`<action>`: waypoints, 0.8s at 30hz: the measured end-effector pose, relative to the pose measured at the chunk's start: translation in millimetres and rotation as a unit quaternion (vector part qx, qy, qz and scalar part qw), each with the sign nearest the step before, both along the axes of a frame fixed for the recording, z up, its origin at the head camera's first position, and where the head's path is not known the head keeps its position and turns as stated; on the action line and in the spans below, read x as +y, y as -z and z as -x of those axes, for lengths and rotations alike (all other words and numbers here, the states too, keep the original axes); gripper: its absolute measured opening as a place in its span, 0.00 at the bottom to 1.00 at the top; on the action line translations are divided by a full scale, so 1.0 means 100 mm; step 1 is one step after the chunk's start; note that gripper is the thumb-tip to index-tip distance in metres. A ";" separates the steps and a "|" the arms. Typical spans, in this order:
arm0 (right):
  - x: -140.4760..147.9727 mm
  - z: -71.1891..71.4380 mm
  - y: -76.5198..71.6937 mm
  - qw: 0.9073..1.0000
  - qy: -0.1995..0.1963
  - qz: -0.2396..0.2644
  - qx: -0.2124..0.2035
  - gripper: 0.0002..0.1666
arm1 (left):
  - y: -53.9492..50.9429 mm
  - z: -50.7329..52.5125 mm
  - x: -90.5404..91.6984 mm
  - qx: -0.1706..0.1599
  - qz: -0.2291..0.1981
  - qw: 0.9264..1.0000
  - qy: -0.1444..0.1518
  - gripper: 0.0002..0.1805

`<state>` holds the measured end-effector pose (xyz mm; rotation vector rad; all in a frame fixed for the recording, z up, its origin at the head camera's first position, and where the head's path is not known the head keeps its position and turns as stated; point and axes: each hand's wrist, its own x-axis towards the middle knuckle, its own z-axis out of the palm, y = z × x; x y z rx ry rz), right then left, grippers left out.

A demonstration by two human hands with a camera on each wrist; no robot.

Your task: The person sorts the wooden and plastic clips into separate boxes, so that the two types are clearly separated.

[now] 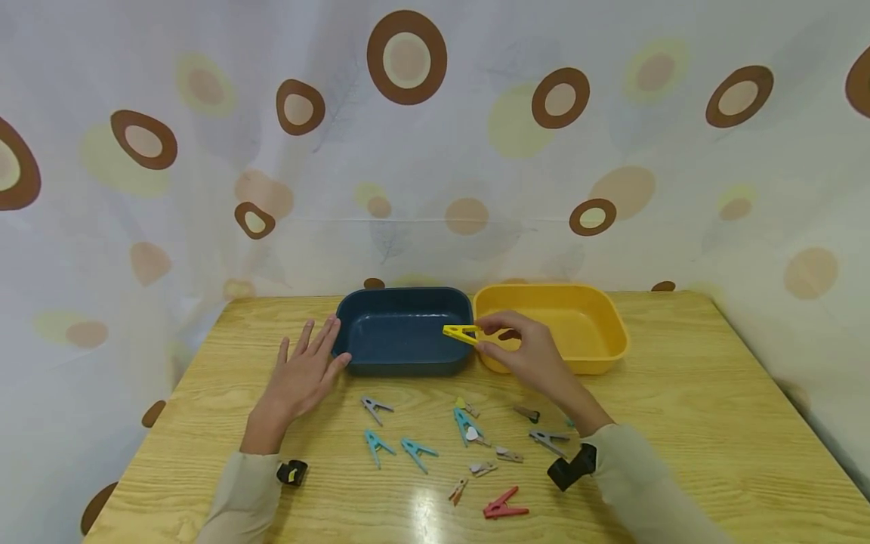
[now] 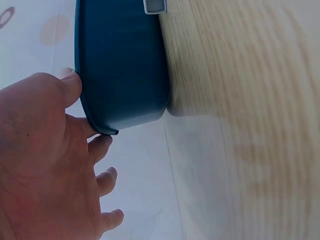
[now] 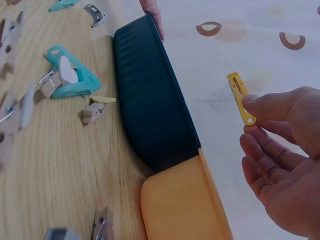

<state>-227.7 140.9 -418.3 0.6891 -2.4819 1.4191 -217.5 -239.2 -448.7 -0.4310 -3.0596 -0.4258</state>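
A yellow plastic clothespin (image 1: 461, 333) is pinched between the thumb and fingers of my right hand (image 1: 526, 351), above where the two basins meet. The right wrist view shows the same clothespin (image 3: 241, 98) held by its end. My left hand (image 1: 307, 376) lies against the left end of the dark blue basin (image 1: 404, 369), its fingers mostly straight. In the left wrist view, the thumb and a finger of that hand (image 2: 50, 150) touch the basin's rim (image 2: 102, 127). Beside the blue basin stands the yellow basin (image 1: 591, 365), partly behind my right hand.
On the wooden table (image 1: 693, 423), nearer me, lie several clothespins: turquoise ones (image 1: 418, 452), grey ones (image 1: 374, 408), a red one (image 1: 504, 505) and small wooden ones (image 1: 458, 491). A patterned cloth (image 1: 435, 166) hangs behind the basins.
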 end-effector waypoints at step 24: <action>-0.80 0.39 -0.05 0.998 -0.046 0.038 -0.013 0.17 | 0.03 0.01 -0.02 0.002 -0.003 1.000 0.002 0.39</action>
